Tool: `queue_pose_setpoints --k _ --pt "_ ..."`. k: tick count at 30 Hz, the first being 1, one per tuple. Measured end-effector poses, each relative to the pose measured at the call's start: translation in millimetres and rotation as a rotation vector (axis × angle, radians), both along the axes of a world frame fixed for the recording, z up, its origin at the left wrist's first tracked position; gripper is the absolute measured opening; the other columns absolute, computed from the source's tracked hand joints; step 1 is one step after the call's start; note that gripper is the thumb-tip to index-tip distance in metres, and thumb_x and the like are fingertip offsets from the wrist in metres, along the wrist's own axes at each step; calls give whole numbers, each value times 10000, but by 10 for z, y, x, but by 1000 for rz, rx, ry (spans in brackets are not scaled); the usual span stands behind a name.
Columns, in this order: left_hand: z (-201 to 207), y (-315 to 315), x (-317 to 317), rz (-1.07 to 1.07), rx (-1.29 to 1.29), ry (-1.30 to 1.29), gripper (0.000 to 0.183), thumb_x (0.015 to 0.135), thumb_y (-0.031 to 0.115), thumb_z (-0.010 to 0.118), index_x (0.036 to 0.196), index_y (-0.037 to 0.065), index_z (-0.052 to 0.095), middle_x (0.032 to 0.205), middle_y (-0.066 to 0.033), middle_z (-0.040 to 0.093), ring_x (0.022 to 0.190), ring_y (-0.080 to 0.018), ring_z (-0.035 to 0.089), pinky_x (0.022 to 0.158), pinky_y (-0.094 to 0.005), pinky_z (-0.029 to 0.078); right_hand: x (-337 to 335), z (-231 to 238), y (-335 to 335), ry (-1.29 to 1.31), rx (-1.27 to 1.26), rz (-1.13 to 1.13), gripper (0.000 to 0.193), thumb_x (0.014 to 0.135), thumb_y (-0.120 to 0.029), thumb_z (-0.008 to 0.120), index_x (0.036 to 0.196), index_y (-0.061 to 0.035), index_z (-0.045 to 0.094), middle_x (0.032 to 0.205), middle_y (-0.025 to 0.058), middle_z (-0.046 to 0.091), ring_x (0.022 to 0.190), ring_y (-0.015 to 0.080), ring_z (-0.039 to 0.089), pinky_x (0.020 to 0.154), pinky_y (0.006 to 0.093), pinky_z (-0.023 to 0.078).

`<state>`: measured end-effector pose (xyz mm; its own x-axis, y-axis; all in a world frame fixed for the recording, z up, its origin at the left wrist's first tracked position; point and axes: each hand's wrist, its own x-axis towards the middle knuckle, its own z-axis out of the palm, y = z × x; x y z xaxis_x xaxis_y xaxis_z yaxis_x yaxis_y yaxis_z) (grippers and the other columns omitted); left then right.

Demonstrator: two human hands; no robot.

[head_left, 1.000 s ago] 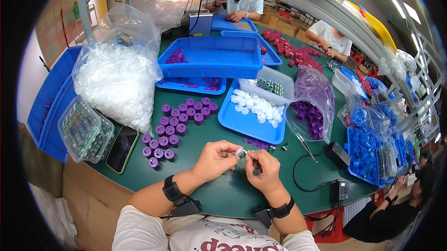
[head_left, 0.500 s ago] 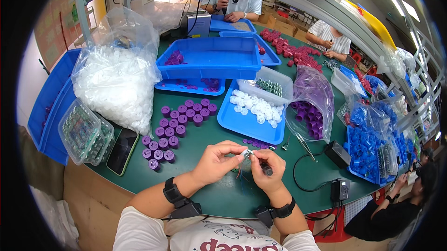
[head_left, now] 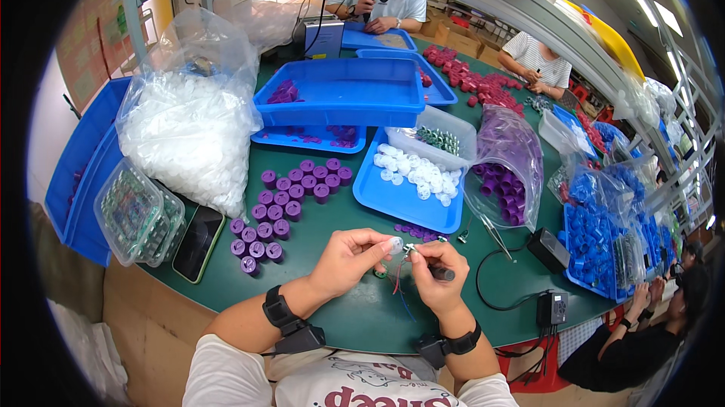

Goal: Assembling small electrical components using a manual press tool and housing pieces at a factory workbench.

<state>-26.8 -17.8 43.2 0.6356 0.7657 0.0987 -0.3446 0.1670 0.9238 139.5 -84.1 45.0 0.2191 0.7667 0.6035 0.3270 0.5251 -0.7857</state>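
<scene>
My left hand [head_left: 349, 260] pinches a translucent white plastic disc [head_left: 396, 245] between thumb and fingertips. Close beside it, my right hand [head_left: 438, 275] grips a small circuit board [head_left: 409, 249] with thin red and blue wires [head_left: 398, 280] hanging down. A dark-handled tool [head_left: 444, 274] is also tucked in the right hand; its working end is hidden. Disc and board are slightly apart. On the table under the hands lies a small green part [head_left: 381, 272], partly covered. Just beyond are small purple pieces [head_left: 415, 232] and another small board [head_left: 463, 238].
Rows of purple caps [head_left: 282, 199] stand left, near a phone [head_left: 198, 244] and a bag of white parts [head_left: 185, 135]. A blue tray [head_left: 370, 194] holds white discs. Tweezers [head_left: 497, 238], a purple-cup bag [head_left: 521, 150] and a black box [head_left: 548, 250] lie right. Co-workers sit beyond.
The white disc and the circuit board, together before, are now apart. My left hand has tilted the disc, and the wires hang more freely below my right hand.
</scene>
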Motion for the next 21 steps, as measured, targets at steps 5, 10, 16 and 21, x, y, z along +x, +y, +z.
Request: queue_pose_setpoints --k 5,10,16,21 --pt "17 -32 30 60 47 19 208 892 131 593 1027 -16 652 896 -48 627 725 -68 564 599 -200 491 -27 2 -8 144 -92 40 80 800 64 614 877 44 608 781 74 639 639 56 575 537 176 447" --pt "-13 -45 31 90 102 52 193 881 116 605 1005 -23 659 886 -44 609 711 -69 566 593 -196 486 -69 12 -7 129 -137 24 77 798 62 621 872 50 605 765 64 639 647 49 576 535 175 449" --pt "-19 -50 19 97 152 89 171 881 66 590 1006 -35 647 915 -76 602 759 -103 597 618 -213 512 -62 -27 -2 44 -114 -27 48 788 50 636 828 48 608 724 49 626 583 32 540 495 167 422" --pt "-12 -69 9 102 151 83 172 882 65 588 1009 -35 647 898 -73 595 737 -103 593 619 -213 513 -67 -20 -10 -16 -96 -51 45 783 48 641 814 46 609 707 43 616 560 27 521 485 168 414"
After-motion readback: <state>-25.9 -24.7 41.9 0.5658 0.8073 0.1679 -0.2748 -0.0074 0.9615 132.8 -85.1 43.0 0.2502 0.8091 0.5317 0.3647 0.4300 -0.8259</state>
